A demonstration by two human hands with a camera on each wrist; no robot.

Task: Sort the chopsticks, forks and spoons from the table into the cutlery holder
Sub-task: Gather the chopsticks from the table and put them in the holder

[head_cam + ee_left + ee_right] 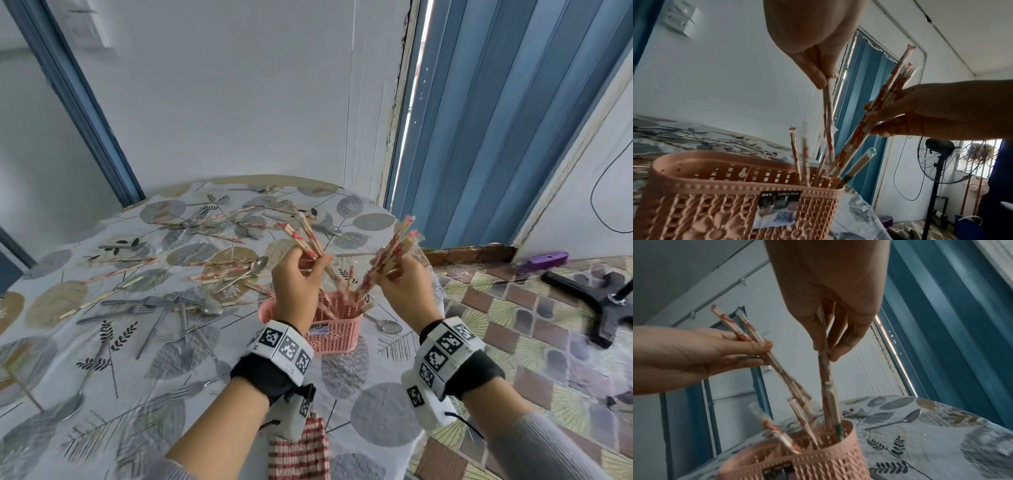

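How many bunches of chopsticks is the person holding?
2: one in the left hand, one in the right hand, both over the holder, where more chopsticks stand.

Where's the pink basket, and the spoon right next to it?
pink basket (337,334), head view, on its front wall.
spoon (390,327), head view, on its bowl, right of the basket.

The cutlery holder (337,330) below my wrists is salmon pink, its walls an openwork lattice with moulded flowers. The wrapped chopsticks (310,245) I hold are pale cream with red print; one pair (847,176) in the holder has a green-marked wrapper. The tablecloth (373,414) is white with grey, tan and black leaves. My wristbands (282,346) carry black-and-white square codes.
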